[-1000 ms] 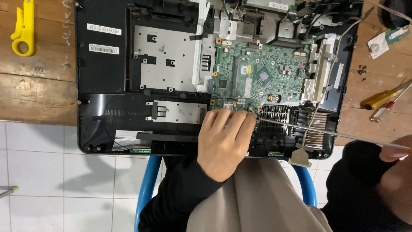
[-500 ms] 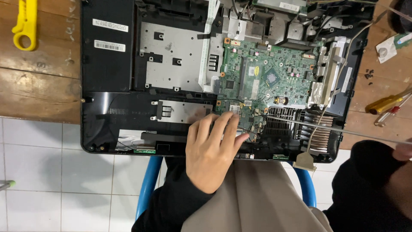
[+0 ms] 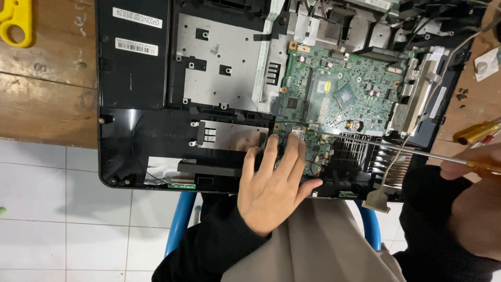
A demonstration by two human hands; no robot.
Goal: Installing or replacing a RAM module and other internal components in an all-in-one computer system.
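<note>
Across the worn wooden tabletop (image 3: 47, 89), an opened black plastic computer chassis (image 3: 135, 151) is lying face down, its near edge overhanging the white tiled floor (image 3: 62, 219). Its back is showing a dull grey stamped-metal shield plate (image 3: 224, 68) dotted with small square cut-outs, and to the right of that a green printed circuit board (image 3: 344, 94) studded with tiny chips and a glossy square processor. The left hand (image 3: 274, 190), coming out of a black sleeve, is lying flat and open, fingers (image 3: 269, 151) spread and pressing on the lower edge of the circuit board, gripping nothing. At the right edge, the right hand (image 3: 469, 167) is closing around the translucent amber handle of a long thin steel-shafted screwdriver (image 3: 396, 147), whose shaft is slanting leftward, its tip sitting on the board just beside the left fingertips. Under the shaft, a finned black heat sink (image 3: 360, 154) is showing ribbed slats. A yellow plastic hand tool (image 3: 14, 21) is lying at the far left corner of the table, well apart from both hands.
</note>
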